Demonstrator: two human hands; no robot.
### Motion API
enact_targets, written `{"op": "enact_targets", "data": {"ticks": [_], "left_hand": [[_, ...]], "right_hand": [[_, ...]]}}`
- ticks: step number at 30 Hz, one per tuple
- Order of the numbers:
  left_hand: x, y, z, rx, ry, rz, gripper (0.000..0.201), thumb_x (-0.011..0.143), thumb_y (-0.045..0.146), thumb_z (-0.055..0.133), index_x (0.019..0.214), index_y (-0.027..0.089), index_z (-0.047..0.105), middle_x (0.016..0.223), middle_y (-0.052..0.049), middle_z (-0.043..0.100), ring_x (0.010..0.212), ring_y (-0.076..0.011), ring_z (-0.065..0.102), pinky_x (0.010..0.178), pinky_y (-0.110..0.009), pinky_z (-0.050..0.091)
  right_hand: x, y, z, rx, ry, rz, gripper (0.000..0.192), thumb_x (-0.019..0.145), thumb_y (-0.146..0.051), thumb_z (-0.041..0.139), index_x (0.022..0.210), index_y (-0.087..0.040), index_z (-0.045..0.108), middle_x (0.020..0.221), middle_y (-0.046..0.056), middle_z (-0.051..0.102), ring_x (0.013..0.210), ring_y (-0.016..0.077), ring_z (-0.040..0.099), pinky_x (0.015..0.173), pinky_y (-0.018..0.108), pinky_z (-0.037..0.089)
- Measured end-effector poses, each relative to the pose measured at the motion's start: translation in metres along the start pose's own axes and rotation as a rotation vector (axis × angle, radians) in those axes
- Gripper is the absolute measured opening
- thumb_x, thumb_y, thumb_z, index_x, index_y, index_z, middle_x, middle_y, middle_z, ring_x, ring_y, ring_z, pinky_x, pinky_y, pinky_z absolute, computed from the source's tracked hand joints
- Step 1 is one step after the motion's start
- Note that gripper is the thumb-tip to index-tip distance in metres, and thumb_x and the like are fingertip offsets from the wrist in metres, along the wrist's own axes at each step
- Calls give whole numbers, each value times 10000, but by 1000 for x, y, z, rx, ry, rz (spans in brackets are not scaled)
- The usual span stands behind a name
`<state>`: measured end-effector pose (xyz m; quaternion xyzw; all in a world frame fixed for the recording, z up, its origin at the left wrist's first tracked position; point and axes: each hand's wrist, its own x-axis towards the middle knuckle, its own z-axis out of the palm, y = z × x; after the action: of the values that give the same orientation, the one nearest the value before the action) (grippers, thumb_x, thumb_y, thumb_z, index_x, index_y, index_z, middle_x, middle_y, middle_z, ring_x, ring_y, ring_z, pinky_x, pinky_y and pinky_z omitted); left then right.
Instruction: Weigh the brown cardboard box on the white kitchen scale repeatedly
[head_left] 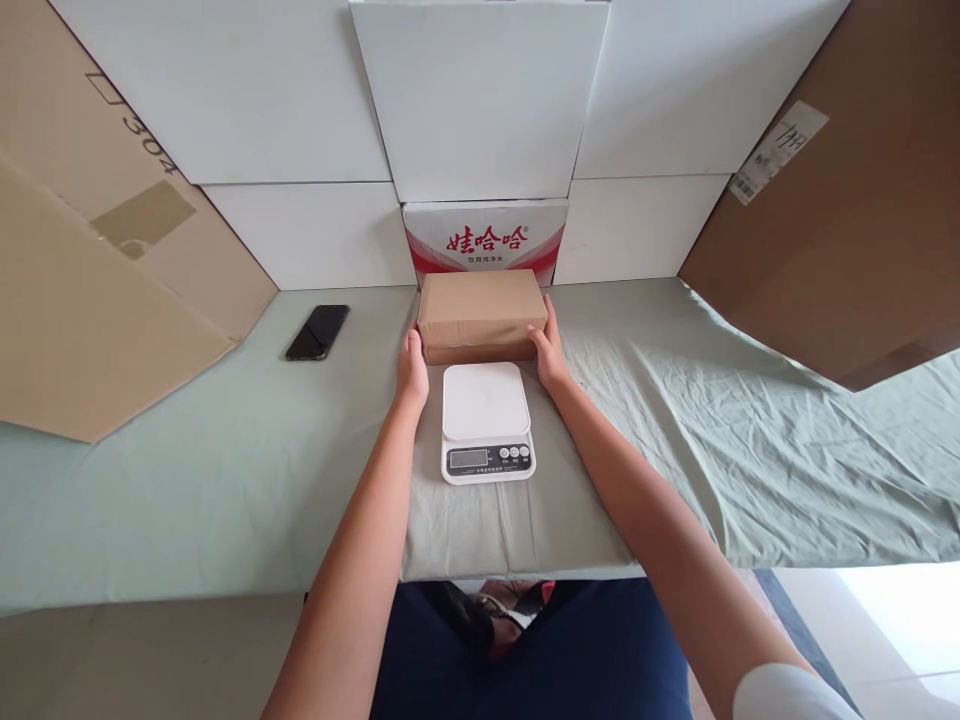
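Note:
A brown cardboard box (480, 300) is gripped between my two hands, just behind a white kitchen scale. My left hand (412, 368) presses on its left side, the thumb toward the front corner. On the opposite side my right hand (550, 348) holds the right end, with the thumb on the front face. Whether the box rests on the cloth or is slightly raised, I cannot tell. Nearer to me, between my forearms, lies the kitchen scale (486, 402) with a bare platform, a dark display and several buttons along its front.
A black phone (318, 332) lies on the green cloth (225, 470) to the left. Behind stand white panels (480, 100) and a red-and-white printed carton (487, 238). Large cardboard sheets (127, 260) lean in at the left, with another brown cardboard piece (855, 220) at the right.

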<state>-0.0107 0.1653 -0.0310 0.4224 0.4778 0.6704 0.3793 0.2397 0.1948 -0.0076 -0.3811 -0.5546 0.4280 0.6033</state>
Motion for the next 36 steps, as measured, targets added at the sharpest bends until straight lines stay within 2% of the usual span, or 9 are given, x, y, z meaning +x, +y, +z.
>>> {"op": "enact_targets", "data": {"ticks": [3, 6, 12, 18, 24, 29, 36], "left_hand": [[2, 9, -8, 9, 71, -32, 861, 955, 790, 366, 1569, 195, 473, 1731, -151, 341, 1623, -242, 302, 1316, -409, 249], [5, 17, -17, -17, 131, -49, 885, 972, 784, 280, 1616, 189, 402, 1752, -148, 278, 1631, -233, 266, 1322, -398, 233], [6, 20, -23, -50, 172, -79, 929, 948, 820, 257, 1626, 201, 396, 1749, -151, 288, 1625, -244, 276, 1315, -388, 258], [7, 16, -18, -43, 155, -96, 962, 931, 845, 247, 1636, 202, 376, 1753, -149, 268, 1628, -245, 261, 1320, -399, 238], [6, 15, -13, -39, 139, -101, 913, 963, 797, 261, 1631, 185, 384, 1742, -152, 298, 1620, -233, 288, 1317, -387, 248], [4, 14, -10, -30, 135, -88, 942, 943, 824, 272, 1621, 184, 405, 1740, -154, 304, 1622, -247, 286, 1317, -394, 255], [4, 11, -8, -27, 129, -85, 874, 982, 761, 268, 1610, 172, 415, 1731, -154, 325, 1616, -243, 304, 1314, -396, 269]], "right_hand": [[5, 11, -15, 66, 95, 77, 899, 806, -596, 597, 1614, -391, 259, 1736, 2, 323, 1601, 265, 353, 1334, 559, 250], [9, 20, -29, 104, 169, 123, 955, 799, -648, 578, 1634, -403, 185, 1744, 23, 288, 1623, 279, 317, 1319, 602, 244], [13, 32, -37, 107, 187, 130, 890, 802, -690, 583, 1604, -470, 267, 1684, -4, 387, 1583, 273, 394, 1312, 596, 271], [15, 34, -37, 89, 201, 133, 857, 812, -687, 562, 1594, -453, 304, 1657, 6, 427, 1550, 268, 446, 1296, 582, 320], [15, 30, -36, 109, 200, 175, 855, 826, -658, 554, 1601, -404, 298, 1681, 27, 391, 1554, 255, 446, 1312, 533, 307], [14, 29, -35, 104, 206, 169, 809, 824, -644, 560, 1572, -419, 350, 1655, 15, 432, 1537, 255, 471, 1309, 544, 318], [14, 25, -33, 147, 228, 182, 828, 782, -628, 602, 1554, -395, 410, 1619, 13, 476, 1530, 254, 481, 1322, 510, 310]]}}
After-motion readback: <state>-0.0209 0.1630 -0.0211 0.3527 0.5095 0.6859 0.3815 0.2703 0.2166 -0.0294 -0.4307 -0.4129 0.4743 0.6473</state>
